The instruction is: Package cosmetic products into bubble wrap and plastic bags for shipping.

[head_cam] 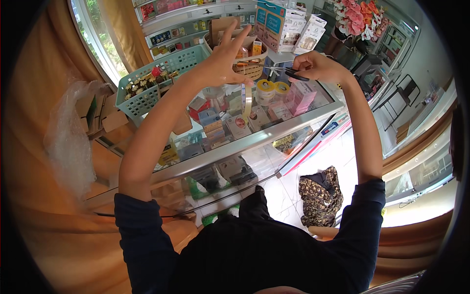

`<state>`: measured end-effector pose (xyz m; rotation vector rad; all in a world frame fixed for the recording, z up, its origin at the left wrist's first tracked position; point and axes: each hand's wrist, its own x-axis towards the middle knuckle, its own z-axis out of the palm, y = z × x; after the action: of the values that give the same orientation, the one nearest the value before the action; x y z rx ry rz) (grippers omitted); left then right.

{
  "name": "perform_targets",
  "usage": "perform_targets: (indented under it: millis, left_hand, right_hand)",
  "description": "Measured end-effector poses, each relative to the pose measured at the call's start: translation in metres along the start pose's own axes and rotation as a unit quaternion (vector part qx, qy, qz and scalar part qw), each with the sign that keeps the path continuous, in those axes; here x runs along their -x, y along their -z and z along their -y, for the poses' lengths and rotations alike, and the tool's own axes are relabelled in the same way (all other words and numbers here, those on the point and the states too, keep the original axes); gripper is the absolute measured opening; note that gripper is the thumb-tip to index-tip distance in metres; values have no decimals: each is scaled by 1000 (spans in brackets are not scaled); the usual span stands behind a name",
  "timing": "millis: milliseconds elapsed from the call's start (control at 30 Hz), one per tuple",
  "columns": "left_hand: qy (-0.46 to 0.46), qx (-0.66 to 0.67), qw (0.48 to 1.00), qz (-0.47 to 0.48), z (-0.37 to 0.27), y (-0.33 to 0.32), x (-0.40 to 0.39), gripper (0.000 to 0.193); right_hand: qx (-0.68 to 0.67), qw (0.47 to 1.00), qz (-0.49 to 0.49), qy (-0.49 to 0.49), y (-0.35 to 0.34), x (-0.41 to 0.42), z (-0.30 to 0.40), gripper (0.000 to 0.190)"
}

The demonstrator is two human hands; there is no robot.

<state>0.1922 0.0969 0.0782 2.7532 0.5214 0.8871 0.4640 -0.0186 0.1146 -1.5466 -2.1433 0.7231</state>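
Observation:
My left hand (pixel 224 60) is raised over a glass display counter (pixel 257 141), with two fingers spread upward. From its thumb hangs a roll of clear tape (pixel 246 101); how the other fingers grip it is hidden. My right hand (pixel 319 67) has its fingers in the black handles of a pair of scissors (pixel 273 68). The metal blades point left, reaching beside my left thumb. Yellow-lidded jars (pixel 265 92) and pink boxes (pixel 301 97) are just below the scissors. Skincare boxes (pixel 238 126) lie around the tape roll's lower edge.
Behind my hands stand a mint plastic basket (pixel 132 101), a beige woven basket (pixel 257 71) and upright product boxes (pixel 281 27). Bubble wrap (pixel 71 147) hangs left, near open cartons (pixel 114 121). Patterned fabric (pixel 321 198) lies on the tiled floor at right.

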Motion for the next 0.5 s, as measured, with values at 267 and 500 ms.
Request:
perform_targets:
  millis: [267,500]
  left_hand:
    - [1,-8,1000,-2,2,-1,0,124]
    - [-5,-4,1000,-6,2,-1,0,124]
  right_hand:
    - [4,1000,9,-26,1,-3,6,21]
    - [11,1000,13,-19,4,-7,2,19]
